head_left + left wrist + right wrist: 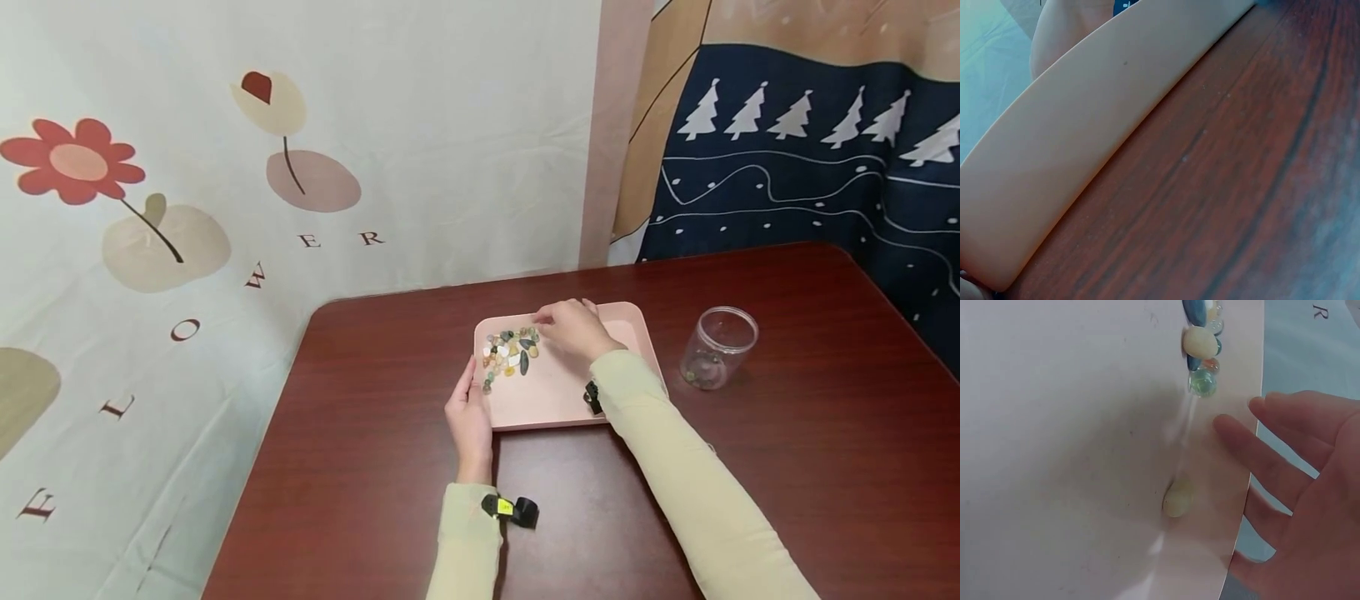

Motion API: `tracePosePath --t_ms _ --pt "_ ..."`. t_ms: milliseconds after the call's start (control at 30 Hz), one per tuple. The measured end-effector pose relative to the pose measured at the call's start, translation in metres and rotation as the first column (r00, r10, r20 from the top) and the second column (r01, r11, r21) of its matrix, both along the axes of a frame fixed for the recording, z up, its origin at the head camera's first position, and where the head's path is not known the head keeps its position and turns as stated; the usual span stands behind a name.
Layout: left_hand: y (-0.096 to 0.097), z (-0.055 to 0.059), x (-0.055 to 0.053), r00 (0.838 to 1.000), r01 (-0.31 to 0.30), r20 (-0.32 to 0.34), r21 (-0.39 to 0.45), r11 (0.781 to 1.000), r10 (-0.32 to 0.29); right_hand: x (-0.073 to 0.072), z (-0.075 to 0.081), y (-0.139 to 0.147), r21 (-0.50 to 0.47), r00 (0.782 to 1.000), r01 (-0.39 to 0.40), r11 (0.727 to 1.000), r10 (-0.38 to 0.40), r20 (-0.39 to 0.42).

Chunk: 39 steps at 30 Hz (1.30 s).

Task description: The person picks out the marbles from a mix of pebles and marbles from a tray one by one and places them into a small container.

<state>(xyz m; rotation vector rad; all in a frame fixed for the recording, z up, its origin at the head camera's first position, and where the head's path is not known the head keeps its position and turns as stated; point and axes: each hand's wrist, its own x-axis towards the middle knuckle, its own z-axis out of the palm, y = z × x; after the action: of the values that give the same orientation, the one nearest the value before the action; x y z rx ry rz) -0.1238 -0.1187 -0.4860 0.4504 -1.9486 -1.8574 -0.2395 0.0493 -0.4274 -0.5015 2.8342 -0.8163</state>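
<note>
A pink tray (540, 400) lies on the table, with small mixed stones (503, 352) gathered toward its far left part. My left hand (471, 425) holds the tray's left side near the front corner. In the left wrist view the tray wall (1091, 131) fills much of the picture and hides most of that hand. Over the far rim my right hand (573, 329) reaches with loosely extended fingers. Seen from the right wrist, that hand (1329, 506) has nothing between its fingers. A pale stone (1178, 499) and a green glassy bead (1202, 382) lie close to its fingertips.
To the right of the tray stands a clear jar (720, 346) with something small and green at its bottom. The dark red wooden table (360, 467) meets a printed curtain (465, 167) along its back edge. A dark blue cloth (795, 183) hangs at the back right.
</note>
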Motion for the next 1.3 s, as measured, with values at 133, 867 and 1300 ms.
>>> tracePosePath --t_ms 133,867,1300 --pt "0.000 -0.001 -0.001 1.000 -0.002 -0.002 -0.008 1.000 0.002 0.000 -0.002 -0.003 0.019 1.000 0.016 1.000 -0.016 -0.022" --pt "0.000 0.002 0.001 1.000 -0.017 0.012 -0.005 1.000 0.017 0.005 -0.011 -0.016 0.105 0.990 0.048 0.993 -0.033 -0.137" --pt "0.002 0.001 0.002 1.000 -0.008 -0.004 0.001 1.000 0.008 0.007 -0.015 -0.015 0.116 0.982 0.057 0.992 -0.035 -0.183"
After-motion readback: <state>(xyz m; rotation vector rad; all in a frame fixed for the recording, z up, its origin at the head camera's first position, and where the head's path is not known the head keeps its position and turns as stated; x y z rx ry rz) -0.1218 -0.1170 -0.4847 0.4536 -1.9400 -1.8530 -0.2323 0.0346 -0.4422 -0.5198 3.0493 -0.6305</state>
